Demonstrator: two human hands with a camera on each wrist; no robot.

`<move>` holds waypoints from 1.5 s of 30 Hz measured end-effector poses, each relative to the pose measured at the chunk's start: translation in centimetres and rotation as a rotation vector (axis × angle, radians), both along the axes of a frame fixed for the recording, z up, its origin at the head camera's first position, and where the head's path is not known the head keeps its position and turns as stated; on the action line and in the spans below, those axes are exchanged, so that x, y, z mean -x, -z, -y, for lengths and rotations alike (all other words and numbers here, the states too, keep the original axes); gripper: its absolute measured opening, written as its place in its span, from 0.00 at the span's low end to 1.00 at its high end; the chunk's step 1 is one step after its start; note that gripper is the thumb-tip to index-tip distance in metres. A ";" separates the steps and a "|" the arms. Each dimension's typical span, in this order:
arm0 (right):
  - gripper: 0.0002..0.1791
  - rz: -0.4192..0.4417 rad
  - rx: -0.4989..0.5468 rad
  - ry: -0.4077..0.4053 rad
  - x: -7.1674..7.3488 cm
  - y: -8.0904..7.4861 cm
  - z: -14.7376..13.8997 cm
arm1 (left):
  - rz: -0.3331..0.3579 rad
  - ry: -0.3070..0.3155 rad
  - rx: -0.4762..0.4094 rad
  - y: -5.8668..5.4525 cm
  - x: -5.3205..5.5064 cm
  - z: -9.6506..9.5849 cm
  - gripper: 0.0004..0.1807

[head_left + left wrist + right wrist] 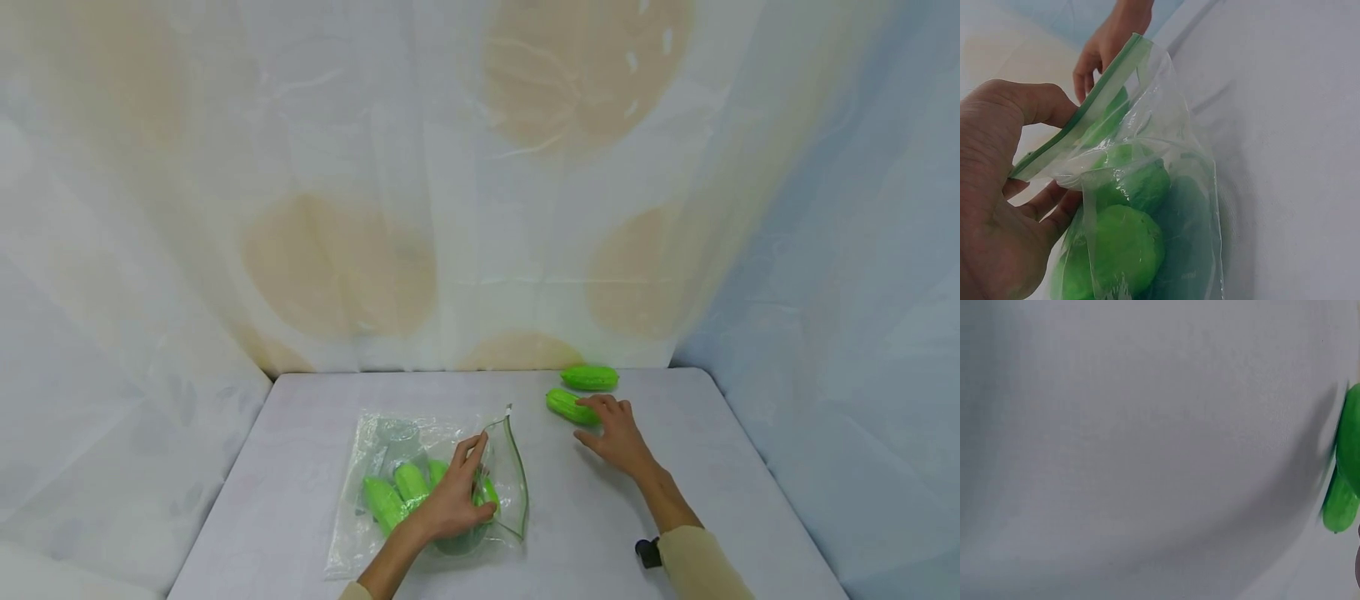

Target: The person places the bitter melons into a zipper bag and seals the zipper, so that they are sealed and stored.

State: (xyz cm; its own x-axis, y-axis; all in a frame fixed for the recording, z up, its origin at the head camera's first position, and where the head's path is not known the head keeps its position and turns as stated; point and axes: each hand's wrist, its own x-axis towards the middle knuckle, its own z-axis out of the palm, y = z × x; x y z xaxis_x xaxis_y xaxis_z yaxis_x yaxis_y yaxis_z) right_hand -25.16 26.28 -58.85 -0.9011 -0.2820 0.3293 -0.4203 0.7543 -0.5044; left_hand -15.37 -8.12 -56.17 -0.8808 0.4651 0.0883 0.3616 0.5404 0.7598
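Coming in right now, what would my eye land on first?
First, the bright green vegetables in the clear bag, left of the middle of the table, with the left hand at its mouth. Next, two loose vegetables near the far edge, the right hand at the nearer one. Behind, large tan spots mark the pale backdrop.

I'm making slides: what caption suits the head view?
Left hand holds a clear bag of green vegetables; right hand at the nearer of two loose vegetables.
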 end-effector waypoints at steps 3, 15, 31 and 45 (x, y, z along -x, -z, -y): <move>0.32 0.000 -0.021 0.015 0.3 0.1 -0.2 | -0.003 0.002 0.002 0.1 0.0 0.0 0.59; 0.37 0.117 -0.140 0.085 1.7 -0.3 0.2 | 0.008 -0.009 0.005 0.1 0.0 0.0 0.60; 0.37 0.240 -0.183 0.092 3.5 0.0 -0.4 | -0.013 0.001 -0.012 0.1 0.1 0.0 0.59; 0.35 0.242 -0.178 0.119 3.4 0.5 -0.3 | -0.028 0.004 -0.011 0.4 0.3 0.1 0.59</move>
State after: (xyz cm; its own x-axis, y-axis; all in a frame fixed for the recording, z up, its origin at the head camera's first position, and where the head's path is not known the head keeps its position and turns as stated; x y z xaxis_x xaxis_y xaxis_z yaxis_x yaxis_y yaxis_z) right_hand -28.57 26.55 -59.32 -0.9774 -0.2038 0.0567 -0.2079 0.8762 -0.4347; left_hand -15.64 -8.22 -56.56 -0.8762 0.4674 0.1180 0.3846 0.5303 0.7556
